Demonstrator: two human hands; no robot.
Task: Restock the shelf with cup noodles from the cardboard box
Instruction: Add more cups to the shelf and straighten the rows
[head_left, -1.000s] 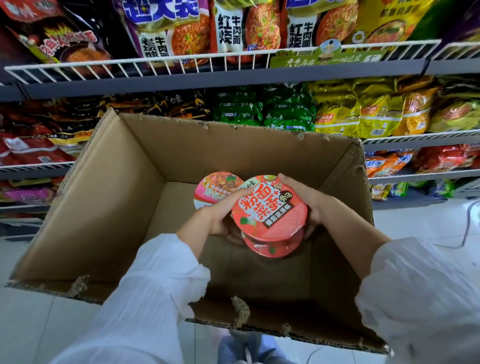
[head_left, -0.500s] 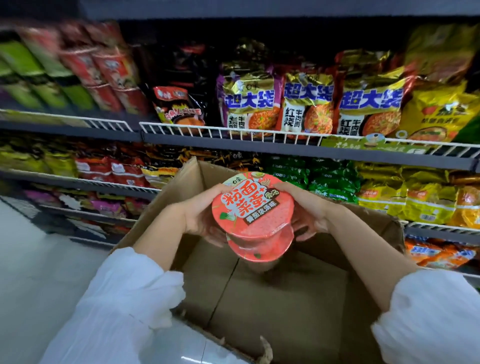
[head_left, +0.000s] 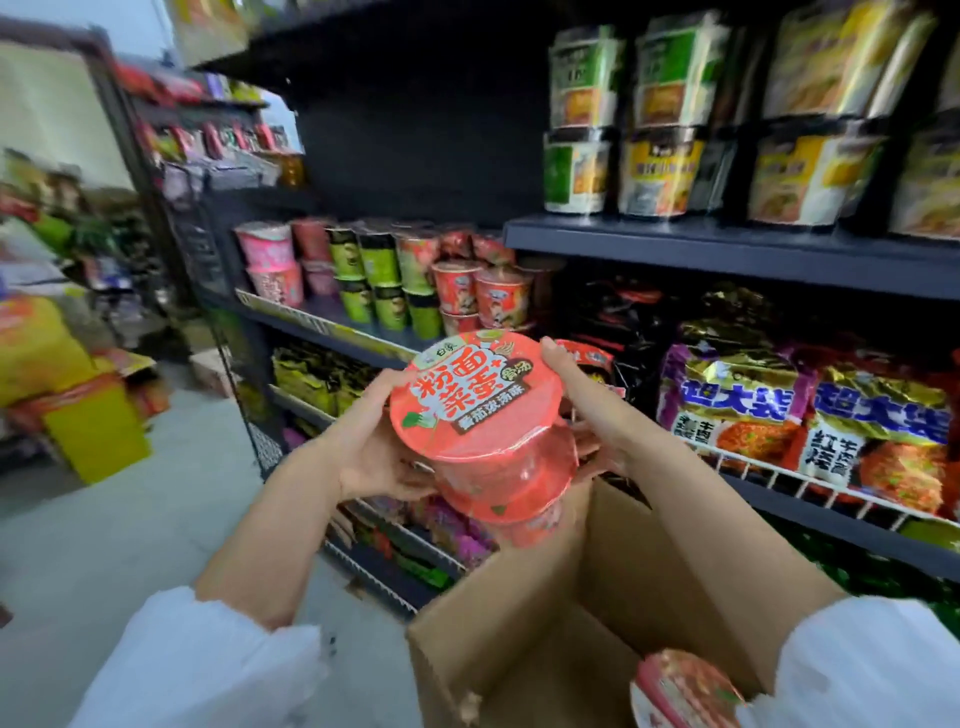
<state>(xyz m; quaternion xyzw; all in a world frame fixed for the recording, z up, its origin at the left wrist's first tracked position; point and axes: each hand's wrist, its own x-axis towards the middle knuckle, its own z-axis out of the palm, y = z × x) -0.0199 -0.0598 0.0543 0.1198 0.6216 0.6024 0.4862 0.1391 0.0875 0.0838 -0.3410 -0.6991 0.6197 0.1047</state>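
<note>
I hold a stack of two red cup noodles (head_left: 480, 410) between both hands, above the open cardboard box (head_left: 597, 582). My left hand (head_left: 376, 452) grips the stack's left side and my right hand (head_left: 592, 415) grips its right side. One more red cup noodle (head_left: 685, 691) lies in the box at the lower right. Beyond the stack, a dark shelf (head_left: 322, 322) carries pink, green and red cup noodles (head_left: 384, 280) in stacked rows.
An upper shelf (head_left: 727, 249) at the right holds green and yellow noodle tubs. Below it a white wire rail (head_left: 810, 483) fronts bagged noodles. A yellow bin (head_left: 93, 431) and blurred goods stand at the left on the grey floor (head_left: 130, 519).
Both hands have lifted the two-cup stack out of the box and up toward the shelves. My view has swung up and left, bringing the cup noodle shelf into sight.
</note>
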